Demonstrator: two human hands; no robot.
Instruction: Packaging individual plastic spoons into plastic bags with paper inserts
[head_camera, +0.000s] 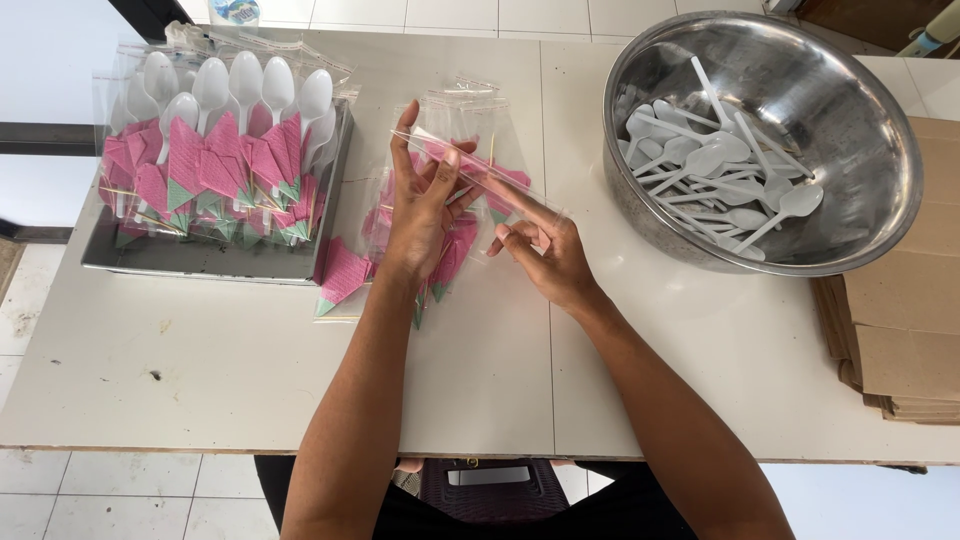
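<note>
Your left hand (420, 205) and right hand (545, 255) both pinch clear bag (480, 175), opening it. Looks like bagging step. Next needs spoon from metal bowl (860, 90).

White table (200, 370) — tray (200, 262) w/ packed spoons, steel bowl (860, 150), cardboard (900, 340), loose napkin bags (345, 275)

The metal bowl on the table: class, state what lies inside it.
Inside the metal bowl lies a loose heap of white plastic spoons, on its left side. The bowl's bottom under the heap is covered.
</note>
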